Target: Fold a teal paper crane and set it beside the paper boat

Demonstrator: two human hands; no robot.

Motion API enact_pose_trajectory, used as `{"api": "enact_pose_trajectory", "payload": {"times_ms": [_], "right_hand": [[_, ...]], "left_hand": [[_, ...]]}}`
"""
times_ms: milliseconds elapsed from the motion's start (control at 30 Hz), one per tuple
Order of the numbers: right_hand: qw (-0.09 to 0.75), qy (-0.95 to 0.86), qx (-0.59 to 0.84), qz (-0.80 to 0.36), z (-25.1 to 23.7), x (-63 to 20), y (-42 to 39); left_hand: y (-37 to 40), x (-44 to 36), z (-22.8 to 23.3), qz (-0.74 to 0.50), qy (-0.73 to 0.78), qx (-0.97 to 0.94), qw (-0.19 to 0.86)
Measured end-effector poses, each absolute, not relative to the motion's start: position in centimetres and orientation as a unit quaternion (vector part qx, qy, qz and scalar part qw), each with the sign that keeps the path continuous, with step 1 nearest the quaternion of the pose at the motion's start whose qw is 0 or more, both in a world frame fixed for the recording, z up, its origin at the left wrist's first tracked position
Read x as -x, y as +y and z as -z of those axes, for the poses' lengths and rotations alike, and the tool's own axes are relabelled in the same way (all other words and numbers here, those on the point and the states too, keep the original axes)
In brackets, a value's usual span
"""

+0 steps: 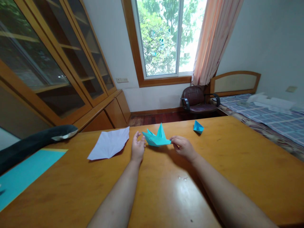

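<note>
Origami boat [156, 138] in teal paper sits just past the middle of the tabletop [213, 177], pinched at both ends, its centre peak pointing to twelve o'clock.

Going from nine o'clock across: a flat teal sheet [26, 172] lies at the near left edge of the tabletop, with a dark stuffed toy [35, 141] draped just beyond it. Next comes a creased white sheet [109, 144], spread open near the left hand [137, 147]. That hand is clamped on the boat's left tip, fingers upright. At the boat's three o'clock end the right hand [182, 147] has thumb and forefinger closed on the right tip. Further toward one o'clock a small teal folded piece [198, 127] rests alone, well apart from both hands.

Judged from this, the main risk is tearing: with each hand gripping one thin tip, too sharp an outward tug could split the paper along the hull crease. An uneven pull could also skew the peak or flatten it. The tabletop looks glossy, so the boat may slide if one grip lets go, and a wrist sweeping leftwards could nudge the white sheet.
</note>
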State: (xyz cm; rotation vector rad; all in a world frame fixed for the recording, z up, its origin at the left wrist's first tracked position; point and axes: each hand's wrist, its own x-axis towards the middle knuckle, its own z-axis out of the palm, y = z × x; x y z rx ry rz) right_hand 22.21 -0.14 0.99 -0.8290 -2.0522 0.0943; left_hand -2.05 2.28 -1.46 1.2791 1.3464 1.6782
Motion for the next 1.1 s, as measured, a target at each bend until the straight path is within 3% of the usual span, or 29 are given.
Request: {"api": "enact_pose_trajectory", "payload": {"times_ms": [133,300,667,967,1100], "right_hand": [[0.455,-0.818,0.348,-0.045,-0.6,-22.6,0.2],[0.472,-0.801,0.364,-0.051,-0.1,-23.2,0.8],[0.497,-0.774,0.385,-0.076,0.5,-23.7,1.3],[0.502,-0.773,0.382,-0.073,0.3,-23.4,1.1],[0.488,-0.786,0.374,-0.073,0.3,-23.2,1.1]], "left_hand": [[1.9,2.6,0.4,-0.631,0.422,-0.455,0.466],[1.2,2.6,-0.1,-0.562,0.424,-0.479,0.524],[1.3,2.7,0.0,-0.549,0.432,-0.510,0.501],[1.7,1.4,1.3,-0.582,0.508,-0.505,0.384],[1.4,0.8,1.2,-0.562,0.518,-0.503,0.404]]}}
